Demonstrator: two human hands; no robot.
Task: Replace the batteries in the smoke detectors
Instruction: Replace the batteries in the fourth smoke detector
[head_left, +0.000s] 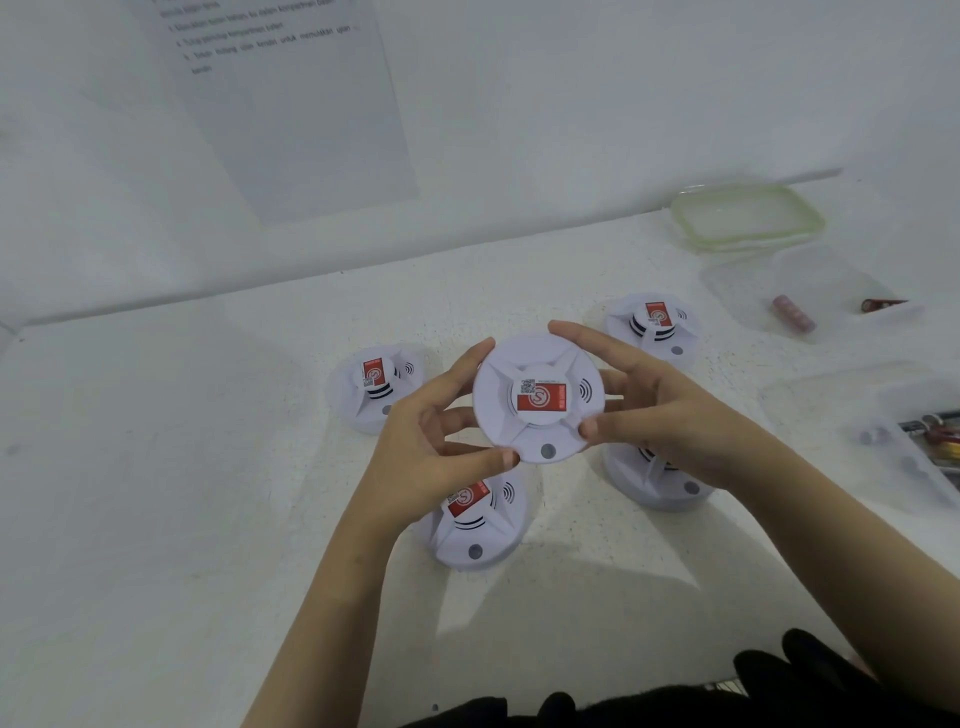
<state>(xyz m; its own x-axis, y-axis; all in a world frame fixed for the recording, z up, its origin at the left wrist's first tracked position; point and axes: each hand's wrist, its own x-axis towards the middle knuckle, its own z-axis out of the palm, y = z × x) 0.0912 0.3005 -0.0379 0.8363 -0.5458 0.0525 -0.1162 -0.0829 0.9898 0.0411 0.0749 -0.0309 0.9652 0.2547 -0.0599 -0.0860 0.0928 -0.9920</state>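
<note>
Both hands, left hand (431, 441) and right hand (660, 415), grip rim of held detector (537, 397) above desk (182, 493) centre, casing closed. Four detectors (376, 387) resting closed. Batteries (792, 312) in tub, right edge. Likely early stage.

Both hands, left (434, 447) & right (657, 410), grip raised smoke detector (537, 397) by rim; 4 other detectors on table (182, 467).
</note>
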